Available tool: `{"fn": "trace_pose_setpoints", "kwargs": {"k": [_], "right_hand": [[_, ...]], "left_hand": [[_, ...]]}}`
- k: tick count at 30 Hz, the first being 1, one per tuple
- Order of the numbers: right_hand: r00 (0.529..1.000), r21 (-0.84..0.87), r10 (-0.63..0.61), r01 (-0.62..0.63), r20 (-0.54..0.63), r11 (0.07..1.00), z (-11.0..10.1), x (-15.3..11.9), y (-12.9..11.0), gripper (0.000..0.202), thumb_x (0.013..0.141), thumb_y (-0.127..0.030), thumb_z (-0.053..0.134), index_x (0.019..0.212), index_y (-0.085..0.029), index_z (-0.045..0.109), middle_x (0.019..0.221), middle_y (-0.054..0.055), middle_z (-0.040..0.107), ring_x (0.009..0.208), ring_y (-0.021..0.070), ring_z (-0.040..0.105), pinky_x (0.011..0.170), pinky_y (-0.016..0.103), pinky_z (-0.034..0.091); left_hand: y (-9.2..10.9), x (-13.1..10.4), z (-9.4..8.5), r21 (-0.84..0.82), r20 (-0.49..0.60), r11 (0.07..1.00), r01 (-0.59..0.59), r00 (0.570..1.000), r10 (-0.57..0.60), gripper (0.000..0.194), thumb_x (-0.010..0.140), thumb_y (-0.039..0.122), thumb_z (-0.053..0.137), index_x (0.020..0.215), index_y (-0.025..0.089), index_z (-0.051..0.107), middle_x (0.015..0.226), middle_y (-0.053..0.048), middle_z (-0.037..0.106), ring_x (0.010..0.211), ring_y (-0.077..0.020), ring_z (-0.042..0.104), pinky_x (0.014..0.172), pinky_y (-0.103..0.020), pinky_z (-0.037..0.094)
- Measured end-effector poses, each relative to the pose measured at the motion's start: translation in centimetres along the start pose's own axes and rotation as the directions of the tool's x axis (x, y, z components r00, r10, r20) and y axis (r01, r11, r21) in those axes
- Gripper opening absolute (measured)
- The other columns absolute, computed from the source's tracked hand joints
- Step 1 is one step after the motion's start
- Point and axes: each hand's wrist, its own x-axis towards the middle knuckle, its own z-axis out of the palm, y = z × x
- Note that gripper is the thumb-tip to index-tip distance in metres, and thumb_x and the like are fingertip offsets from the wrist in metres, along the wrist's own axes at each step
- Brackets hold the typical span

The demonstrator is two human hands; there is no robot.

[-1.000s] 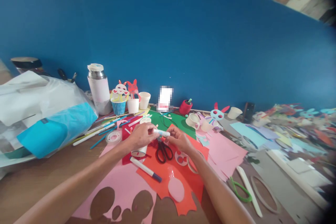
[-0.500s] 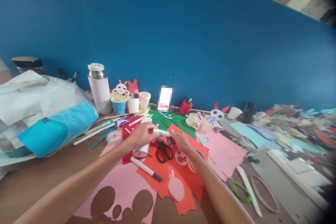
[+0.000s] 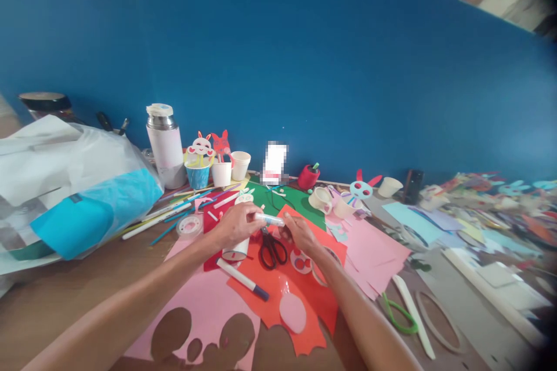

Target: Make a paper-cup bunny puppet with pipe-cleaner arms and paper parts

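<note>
Left hand (image 3: 238, 226) pinches one end of a slim white tube (image 3: 270, 219); right hand (image 3: 300, 233), fingers curled, grips the other end. Tube lies nearly level between the two, raised over the black scissors (image 3: 272, 254), which rest on orange-red paper (image 3: 256, 261), handles toward the wearer. White cup (image 3: 235, 248) partly hidden under the left hand and wrist. Nearer the wearer, a white marker (image 3: 242, 279) with a dark cap lies aslant across pink and orange-red sheets; a pink oval (image 3: 293, 313) sits to its right, on the orange-red. Tape roll (image 3: 190, 225) left of the left hand. Green paper (image 3: 300, 200) beyond the hands. Farther back and left: pale flask (image 3: 166, 148), upright, and a blue cup (image 3: 198, 176) with a rabbit cutout (image 3: 201, 149) standing in it. Green-handled scissors (image 3: 400, 316) at right, on the tabletop (image 3: 104, 295).
</note>
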Motion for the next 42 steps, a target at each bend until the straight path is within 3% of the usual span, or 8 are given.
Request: {"fn": "trace_pose_setpoints", "kwargs": {"k": [4,9,16,23,27,31,35,42], "right_hand": [[0.999,-0.017,0.039,-0.039,-0.031,0.999,0.1,0.1,0.1,0.058,0.084,-0.058,0.028,0.054,-0.015,0.053,0.045,-0.001,0.048,0.04,0.0083,0.042,0.043,0.022,0.032],[0.997,0.22,-0.059,0.049,0.04,0.974,0.8,0.1,0.1,0.033,0.074,-0.044,0.058,0.095,-0.019,0.053,0.063,-0.003,0.055,0.053,0.0095,0.049,0.052,0.021,0.039],[0.993,0.411,-0.065,0.099,-0.097,0.906,1.7,0.1,-0.1,0.02,0.072,-0.032,0.062,0.084,-0.019,0.054,0.051,-0.008,0.042,0.044,0.007,0.038,0.045,0.02,0.032],[0.956,0.563,-0.159,0.274,-0.246,0.78,0.6,0.3,-0.4,0.013,0.075,-0.028,0.059,0.08,-0.02,0.05,0.068,-0.001,0.057,0.058,0.0102,0.052,0.052,0.022,0.04],[0.912,0.397,-0.182,0.331,-0.367,0.856,0.4,-0.1,-1.6,0.016,0.074,-0.027,0.059,0.082,-0.02,0.048,0.08,0.003,0.063,0.065,0.0143,0.058,0.056,0.026,0.045],[0.83,-0.006,-0.362,0.397,-0.424,0.918,1.0,-1.2,-2.7,0.013,0.076,-0.027,0.057,0.087,-0.019,0.053,0.086,0.005,0.063,0.073,0.0162,0.059,0.067,0.03,0.048],[0.748,-0.348,-0.576,0.471,-0.329,0.811,1.5,-2.0,-2.6,0.019,0.079,-0.026,0.056,0.097,-0.022,0.056,0.096,0.007,0.063,0.089,0.0203,0.058,0.079,0.034,0.046],[0.71,-0.551,-0.695,0.536,-0.115,0.639,1.5,-1.9,-1.7,0.025,0.082,-0.024,0.052,0.107,-0.025,0.052,0.103,0.006,0.063,0.097,0.021,0.058,0.084,0.036,0.046]], "left_hand": [[-0.1,0.0,0.1,0.007,-0.003,1.0,-0.008,1.0,0.008,0.026,0.069,0.034,0.053,0.083,0.017,0.068,0.073,-0.001,0.058,0.068,-0.014,0.052,0.061,-0.023,0.039],[-0.1,0.0,0.2,0.001,-0.014,1.0,0.018,1.0,-0.018,0.023,0.069,0.033,0.054,0.079,0.017,0.067,0.073,-0.001,0.06,0.067,-0.0147,0.053,0.06,-0.023,0.039],[-0.1,0.0,0.2,-0.064,0.058,0.997,0.051,0.997,-0.047,0.028,0.068,0.035,0.056,0.088,0.018,0.064,0.075,0.0,0.064,0.069,-0.0159,0.056,0.065,-0.026,0.042],[-1.3,0.1,0.7,-0.067,-0.001,0.998,0.009,1.0,-0.009,0.015,0.068,0.021,0.051,0.083,0.019,0.056,0.077,-0.001,0.063,0.07,-0.0156,0.058,0.064,-0.027,0.043],[-1.3,0.1,0.7,-0.059,0.013,0.997,0.055,0.998,-0.054,0.022,0.069,0.025,0.051,0.09,0.019,0.057,0.076,-0.001,0.063,0.071,-0.0163,0.058,0.063,-0.026,0.043],[-0.7,-0.1,0.5,-0.049,0.061,0.998,0.031,0.998,-0.028,0.026,0.072,0.024,0.047,0.094,0.02,0.062,0.074,0.0,0.063,0.072,-0.0154,0.056,0.065,-0.025,0.041],[-0.2,-0.1,0.3,-0.027,0.078,1.0,0.005,0.997,-0.003,0.021,0.072,0.022,0.046,0.082,0.019,0.065,0.066,0.002,0.06,0.066,-0.0136,0.053,0.063,-0.023,0.039],[-0.1,0.0,0.5,0.004,0.065,1.0,-0.004,0.998,0.004,0.018,0.07,0.018,0.045,0.068,0.018,0.063,0.059,0.002,0.058,0.063,-0.0134,0.05,0.061,-0.022,0.037]]}}
